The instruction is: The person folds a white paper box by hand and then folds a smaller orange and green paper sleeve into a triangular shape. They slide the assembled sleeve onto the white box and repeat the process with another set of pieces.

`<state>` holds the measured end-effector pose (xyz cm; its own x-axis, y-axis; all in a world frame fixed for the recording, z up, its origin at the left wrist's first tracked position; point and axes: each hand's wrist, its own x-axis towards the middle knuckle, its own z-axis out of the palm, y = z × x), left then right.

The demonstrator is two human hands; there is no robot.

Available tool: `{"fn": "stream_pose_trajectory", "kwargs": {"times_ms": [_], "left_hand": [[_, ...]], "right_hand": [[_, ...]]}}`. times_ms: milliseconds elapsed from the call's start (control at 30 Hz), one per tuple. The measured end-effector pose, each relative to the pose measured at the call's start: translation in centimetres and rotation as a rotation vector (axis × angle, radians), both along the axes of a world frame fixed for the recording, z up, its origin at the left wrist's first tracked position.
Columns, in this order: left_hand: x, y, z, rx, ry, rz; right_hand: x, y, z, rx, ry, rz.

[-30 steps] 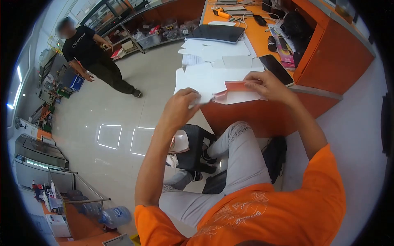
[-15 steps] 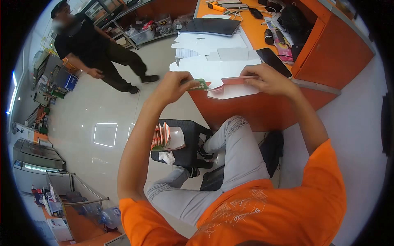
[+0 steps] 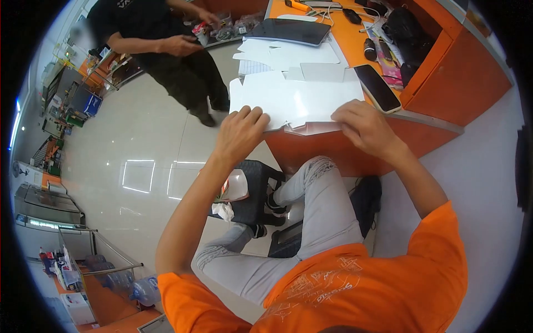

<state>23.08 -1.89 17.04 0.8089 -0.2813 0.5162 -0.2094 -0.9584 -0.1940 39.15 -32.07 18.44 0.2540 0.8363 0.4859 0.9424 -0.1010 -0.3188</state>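
Observation:
A white die-cut cardboard box blank (image 3: 277, 94) lies on the desk, its near edge overhanging the desk front. My left hand (image 3: 244, 129) has its fingers curled over the blank's near left corner. At the near right corner, my right hand (image 3: 363, 126) pinches the same edge. Between the hands, narrow flaps with a pinkish side hang bent below the edge; my fingers hide parts of them. More white card sheets (image 3: 300, 54) lie beyond the blank, beside a lined paper. A phone (image 3: 377, 89) with a dark screen rests just right of the blank.
A dark tablet (image 3: 288, 31) sits on the papers at the back. Cables and small items crowd the orange desk (image 3: 341, 41). A black stool (image 3: 252, 194) by my knees bears a paper tray (image 3: 236, 186) and crumpled tissue (image 3: 223, 211). Another person (image 3: 161, 50) stands at left.
Both hands have turned over the edge, and the red and green outer side between them has swung mostly out of sight. The other person has come closer, arms raised.

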Motion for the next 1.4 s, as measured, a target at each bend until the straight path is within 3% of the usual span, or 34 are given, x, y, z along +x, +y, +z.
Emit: {"fn": "stream_pose_trajectory", "kwargs": {"times_ms": [33,333,433,500,600,667,733,1033,1133,1400], "left_hand": [[-0.7,0.2,-0.3,-0.001,0.005,0.002],[-2.9,0.0,-3.5,-0.043,-0.186,-0.101],[-3.6,-1.1,-3.5,-0.127,-0.127,-0.035],[-4.5,-3.2,-3.1,-0.314,-0.277,0.180],[-4.7,-6.0,-3.2,-0.468,-0.292,0.337],[-3.8,-7.2,-2.9,-0.443,-0.265,0.420],[-3.1,-7.3,-2.6,-0.498,-0.158,0.419],[-2.7,-6.9,-2.7,-0.540,-0.131,0.422],[-2.5,-6.7,-2.4,-0.430,-0.180,0.400],[-1.2,-6.1,-3.6,-0.510,-0.205,0.335]], "right_hand": [[-0.4,-0.1,-0.7,0.083,-0.150,0.008],[-2.0,-0.3,-2.9,0.174,-0.227,0.002],[-2.2,-0.1,-3.2,0.185,-0.235,-0.038],[-2.3,-0.1,-3.3,0.193,-0.240,-0.029],[-2.2,0.3,-3.7,0.216,-0.246,-0.026],[-2.6,0.1,-3.9,0.209,-0.241,-0.013],[-2.7,0.1,-3.5,0.224,-0.224,-0.005],[-3.1,0.0,-3.0,0.215,-0.171,-0.004],[-3.0,0.0,-3.4,0.215,-0.137,0.022],[-2.9,0.1,-3.6,0.219,-0.082,0.041]]}}
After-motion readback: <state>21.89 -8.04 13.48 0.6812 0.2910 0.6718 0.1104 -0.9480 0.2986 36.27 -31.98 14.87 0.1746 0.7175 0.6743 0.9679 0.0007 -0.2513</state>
